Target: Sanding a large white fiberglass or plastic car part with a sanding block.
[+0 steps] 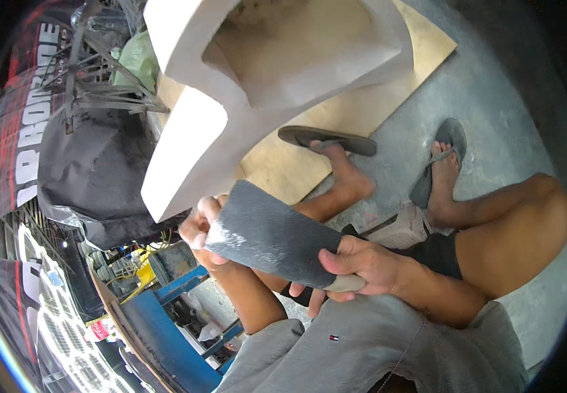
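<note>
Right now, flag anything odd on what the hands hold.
The dark sheet has a whitish patch by the left hand, standing out from its darker face; dust or wear, I can't tell.

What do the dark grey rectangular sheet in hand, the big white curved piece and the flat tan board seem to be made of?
Dark grey rectangular sheet: probably sandpaper; dull, fine-textured, with whitish dust at one end.
Big white curved piece: smooth, matte surface, perhaps primer or plaster; the core is hidden.
Flat tan board: possibly plywood, going by its wood-like colour.
</note>
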Action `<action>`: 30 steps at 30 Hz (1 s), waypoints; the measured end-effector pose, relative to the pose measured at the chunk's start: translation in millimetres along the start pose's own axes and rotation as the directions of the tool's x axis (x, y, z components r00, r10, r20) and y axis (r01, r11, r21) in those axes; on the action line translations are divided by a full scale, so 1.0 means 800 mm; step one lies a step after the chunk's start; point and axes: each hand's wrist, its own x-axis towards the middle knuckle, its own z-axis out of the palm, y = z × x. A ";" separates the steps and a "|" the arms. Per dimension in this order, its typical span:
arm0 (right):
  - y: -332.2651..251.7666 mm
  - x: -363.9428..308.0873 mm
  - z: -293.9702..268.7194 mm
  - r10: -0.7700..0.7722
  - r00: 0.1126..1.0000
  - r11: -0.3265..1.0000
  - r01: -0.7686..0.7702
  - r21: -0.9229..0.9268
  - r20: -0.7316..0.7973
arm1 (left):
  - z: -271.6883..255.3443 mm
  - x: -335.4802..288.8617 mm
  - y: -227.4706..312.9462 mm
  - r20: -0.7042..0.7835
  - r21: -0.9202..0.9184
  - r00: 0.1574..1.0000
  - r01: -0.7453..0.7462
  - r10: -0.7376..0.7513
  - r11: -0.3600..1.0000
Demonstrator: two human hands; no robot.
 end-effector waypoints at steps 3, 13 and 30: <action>0.013 0.015 0.015 -0.055 0.996 0.986 0.043 -0.160 -0.069 | -0.016 -0.009 -0.006 0.000 -0.118 0.987 -0.163 0.164 0.980; -0.101 0.028 -0.044 -0.885 0.311 0.286 -0.227 -0.931 -0.347 | -0.045 0.169 0.031 -0.305 0.910 0.943 0.249 0.131 0.331; -0.080 0.111 -0.070 -0.967 0.252 -0.096 -0.278 -0.956 0.023 | -0.072 0.218 -0.068 -0.451 0.887 0.892 0.444 -0.029 -0.131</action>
